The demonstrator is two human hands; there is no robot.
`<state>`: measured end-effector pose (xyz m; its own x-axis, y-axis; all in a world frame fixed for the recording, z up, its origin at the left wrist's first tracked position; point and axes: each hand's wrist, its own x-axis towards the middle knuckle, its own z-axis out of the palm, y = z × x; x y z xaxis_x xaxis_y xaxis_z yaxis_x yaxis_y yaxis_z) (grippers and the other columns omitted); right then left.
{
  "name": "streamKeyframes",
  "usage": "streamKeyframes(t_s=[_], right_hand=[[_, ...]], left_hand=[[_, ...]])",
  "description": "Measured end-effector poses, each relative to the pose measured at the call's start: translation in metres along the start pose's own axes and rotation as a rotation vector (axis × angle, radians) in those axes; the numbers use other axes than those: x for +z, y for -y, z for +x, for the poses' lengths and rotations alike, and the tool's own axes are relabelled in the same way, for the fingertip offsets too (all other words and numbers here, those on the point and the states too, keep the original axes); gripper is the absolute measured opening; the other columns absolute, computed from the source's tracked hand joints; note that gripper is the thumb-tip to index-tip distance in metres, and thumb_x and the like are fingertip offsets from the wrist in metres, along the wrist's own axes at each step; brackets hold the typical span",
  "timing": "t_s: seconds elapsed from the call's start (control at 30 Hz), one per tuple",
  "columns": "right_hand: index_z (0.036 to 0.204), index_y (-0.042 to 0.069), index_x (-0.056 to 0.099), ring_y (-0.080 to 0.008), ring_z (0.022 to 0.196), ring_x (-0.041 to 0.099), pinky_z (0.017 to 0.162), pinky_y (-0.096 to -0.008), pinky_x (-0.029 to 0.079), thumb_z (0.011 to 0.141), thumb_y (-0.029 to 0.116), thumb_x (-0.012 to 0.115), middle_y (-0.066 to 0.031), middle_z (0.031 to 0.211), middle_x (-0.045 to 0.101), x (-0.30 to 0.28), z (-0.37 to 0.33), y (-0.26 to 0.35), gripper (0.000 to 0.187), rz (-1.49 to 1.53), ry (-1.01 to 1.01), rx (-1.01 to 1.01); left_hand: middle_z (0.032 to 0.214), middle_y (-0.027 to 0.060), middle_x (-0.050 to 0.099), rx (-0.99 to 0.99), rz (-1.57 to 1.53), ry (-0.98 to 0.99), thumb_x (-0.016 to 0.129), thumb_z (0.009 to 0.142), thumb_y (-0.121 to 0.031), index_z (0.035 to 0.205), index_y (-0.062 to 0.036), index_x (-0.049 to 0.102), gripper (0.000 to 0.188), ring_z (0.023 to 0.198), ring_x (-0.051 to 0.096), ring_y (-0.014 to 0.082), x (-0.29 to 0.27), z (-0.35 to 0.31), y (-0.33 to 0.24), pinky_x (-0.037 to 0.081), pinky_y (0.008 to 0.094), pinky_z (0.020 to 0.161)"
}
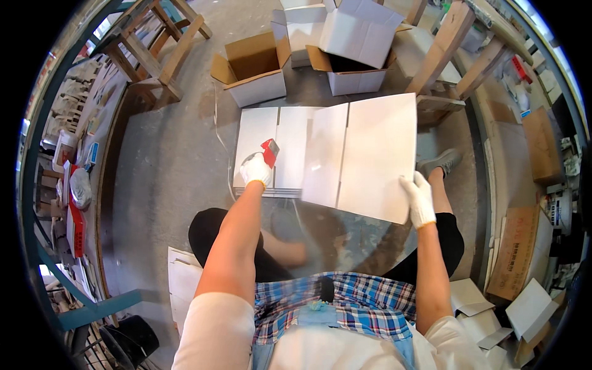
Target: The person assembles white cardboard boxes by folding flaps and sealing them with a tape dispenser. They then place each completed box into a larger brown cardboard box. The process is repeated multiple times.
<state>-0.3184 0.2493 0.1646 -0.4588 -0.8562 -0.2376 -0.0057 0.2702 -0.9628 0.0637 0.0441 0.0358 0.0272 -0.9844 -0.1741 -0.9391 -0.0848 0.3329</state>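
My left hand [256, 170], in a white glove, is closed around a red tape dispenser [270, 153] above a stack of flattened white cardboard boxes [258, 126]. In my gloved right hand [420, 200] is the right edge of a flat white cardboard box [379, 154]. That sheet lies tilted over the right part of the stack, its right side raised toward me. The dispenser's lower part is hidden by the glove.
Open cardboard boxes [259, 86] stand beyond the stack, one white box [361, 31] leaning in another. Wooden stools rise at far left [154, 61] and far right [444, 46]. Shelves line both sides. Folded white boxes [481, 317] lie at my lower right.
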Motion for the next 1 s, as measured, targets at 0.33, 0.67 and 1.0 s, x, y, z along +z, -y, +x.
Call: streamKeyframes(t_s=[0.33,0.67,1.0], right_hand=[[0.118,-0.003,0.063,-0.0097,0.087,0.056,0.079,-0.0269,0.047,0.100,0.024,0.060,-0.0005,0.100,0.065,-0.055,-0.055,0.016,0.033,0.038,-0.167,-0.091],[0.111,0.005,0.071,-0.0322,0.089,0.065,0.081,-0.0402,0.053,0.078,-0.003,0.071,-0.0137,0.099,0.070,0.026,-0.108,0.014,0.034,-0.524,-0.257,-0.817],[0.124,0.008,0.064,-0.0367,0.108,0.065,0.093,-0.0423,0.052,0.081,-0.003,0.068,-0.0167,0.117,0.069,0.102,-0.074,-0.077,0.045,-0.432,0.009,-0.764]], left_hand=[[0.147,0.0297,0.047,0.022,-0.505,0.187,0.065,0.088,-0.056,0.150,-0.0029,0.040,0.086,0.142,0.040,0.0425,-0.043,-0.016,-0.089,0.037,0.0544,0.112],[0.158,0.0248,0.027,-0.132,-1.661,0.538,0.059,0.090,-0.070,0.155,0.0020,0.026,0.103,0.134,0.042,0.0447,-0.179,-0.053,-0.153,0.043,0.0602,0.104],[0.109,0.0080,0.065,0.090,-1.496,0.325,0.066,0.095,-0.028,0.119,-0.0019,0.061,0.036,0.094,0.064,0.0225,-0.178,-0.034,-0.123,0.056,0.0393,0.080]])
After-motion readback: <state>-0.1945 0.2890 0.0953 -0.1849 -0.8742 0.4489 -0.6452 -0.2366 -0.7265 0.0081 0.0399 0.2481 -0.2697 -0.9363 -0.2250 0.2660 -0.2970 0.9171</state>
